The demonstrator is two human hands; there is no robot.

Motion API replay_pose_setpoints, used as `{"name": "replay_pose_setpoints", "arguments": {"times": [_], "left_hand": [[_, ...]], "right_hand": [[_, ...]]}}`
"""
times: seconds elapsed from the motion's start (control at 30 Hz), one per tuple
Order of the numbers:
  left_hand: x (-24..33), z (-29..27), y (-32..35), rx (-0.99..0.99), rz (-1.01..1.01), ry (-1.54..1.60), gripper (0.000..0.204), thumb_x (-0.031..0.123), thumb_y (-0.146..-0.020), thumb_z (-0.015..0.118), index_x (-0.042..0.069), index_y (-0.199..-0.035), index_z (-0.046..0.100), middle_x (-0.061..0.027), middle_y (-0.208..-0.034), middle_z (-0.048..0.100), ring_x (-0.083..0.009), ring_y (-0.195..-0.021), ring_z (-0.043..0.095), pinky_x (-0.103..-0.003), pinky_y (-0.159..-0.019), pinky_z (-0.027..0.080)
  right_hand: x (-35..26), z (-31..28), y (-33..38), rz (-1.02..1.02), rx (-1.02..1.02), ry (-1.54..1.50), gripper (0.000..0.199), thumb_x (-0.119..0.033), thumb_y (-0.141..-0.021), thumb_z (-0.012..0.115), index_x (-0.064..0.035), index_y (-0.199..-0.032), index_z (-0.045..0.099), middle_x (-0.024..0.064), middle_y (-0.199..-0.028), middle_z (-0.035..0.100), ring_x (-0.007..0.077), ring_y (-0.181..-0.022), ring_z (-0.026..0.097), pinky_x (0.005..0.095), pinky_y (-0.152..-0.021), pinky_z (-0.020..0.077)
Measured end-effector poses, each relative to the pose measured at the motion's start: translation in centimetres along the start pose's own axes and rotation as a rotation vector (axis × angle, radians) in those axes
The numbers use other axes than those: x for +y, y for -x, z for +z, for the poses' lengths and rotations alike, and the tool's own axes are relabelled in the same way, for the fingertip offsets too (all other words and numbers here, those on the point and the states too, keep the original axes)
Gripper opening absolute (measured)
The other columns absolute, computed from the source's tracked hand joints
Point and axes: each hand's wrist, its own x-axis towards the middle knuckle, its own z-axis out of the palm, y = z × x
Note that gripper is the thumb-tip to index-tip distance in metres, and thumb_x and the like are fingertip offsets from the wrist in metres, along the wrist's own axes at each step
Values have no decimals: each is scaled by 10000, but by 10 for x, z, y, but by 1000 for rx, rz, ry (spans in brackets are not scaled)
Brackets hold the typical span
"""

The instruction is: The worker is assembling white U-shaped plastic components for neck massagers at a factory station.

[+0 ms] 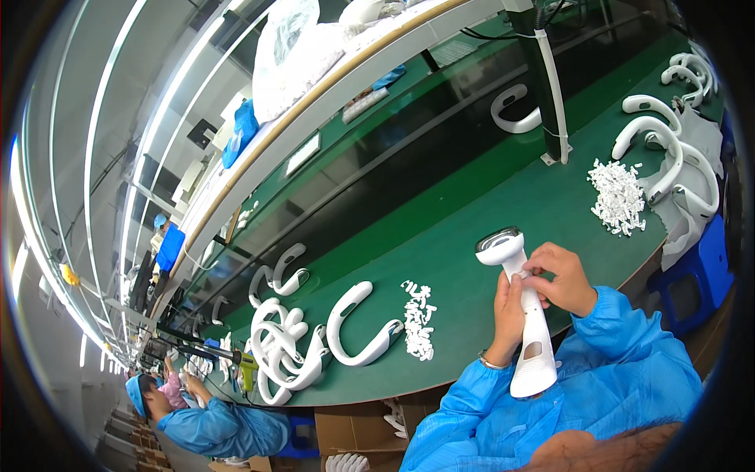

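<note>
A white curved plastic housing (537,358) stands tilted in front of me, with a rounded head that has a dark glossy face and an oval opening lower down. My left hand (510,318) is wrapped round its middle. At the neck, just below the head, my right hand (562,277) has its fingertips pinched together against the housing; whatever small thing they may hold is hidden. A pile of small white plastic pieces (419,322) lies on the green bench to the left of my hands. Farther right is a larger pile of small white pieces (617,197).
White C-shaped housings (340,322) cluster on the green bench (464,212) at left; more (668,145) lie at far right on grey cloth. A dark post (546,94) rises from the bench. A blue stool (692,271) stands at right, cardboard boxes (358,429) below, a co-worker (204,425) at left.
</note>
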Motion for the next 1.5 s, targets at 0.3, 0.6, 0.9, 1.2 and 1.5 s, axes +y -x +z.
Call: {"name": "replay_pose_setpoints", "arguments": {"times": [0.3, 0.6, 0.9, 1.2, 1.5], "left_hand": [[-15, -16, -4, 34, 163, -103, 407, 324, -1013, 291, 40, -1285, 397, -80, -1077, 551, -117, -940, 551, -250, -796, 463], [-15, -9, 0, 56, 113, -2, 432, 379, -1005, 250, 41, -1229, 400, -78, -936, 550, -119, -731, 564, -258, -622, 508], [-13, -3, 4, 24, 211, -101, 406, 357, -1002, 273, 48, -1244, 376, -92, -942, 552, -147, -680, 572, -282, -607, 508], [-12, -2, 9, 23, 203, -133, 392, 318, -1002, 323, 29, -1258, 390, -81, -1017, 578, -120, -794, 578, -252, -699, 482], [-25, -22, 6, 71, 449, -483, 313, 168, -976, 421, -13, -1222, 488, -67, -1023, 590, -109, -918, 552, -243, -801, 441]], "right_hand": [[-5, 6, -1, -182, -134, 317, 206, -11, -681, 681, -70, -878, 667, 97, -795, 584, 261, -660, 593, 336, -563, 485], [0, 8, 7, 423, 12, -339, 88, 50, -757, 590, 5, -817, 637, 58, -702, 593, 89, -514, 553, 230, -415, 436], [3, 21, 16, 524, 100, -437, 124, -40, -777, 667, -4, -892, 640, 84, -834, 662, 95, -639, 597, 240, -516, 471], [22, 16, 27, 389, 80, -292, 298, -90, -722, 715, -14, -991, 610, 88, -966, 649, 179, -822, 626, 306, -731, 506], [-4, -1, 1, 438, -139, -592, 226, 7, -784, 647, 29, -1008, 645, 50, -933, 669, 91, -835, 595, 252, -761, 487]]}}
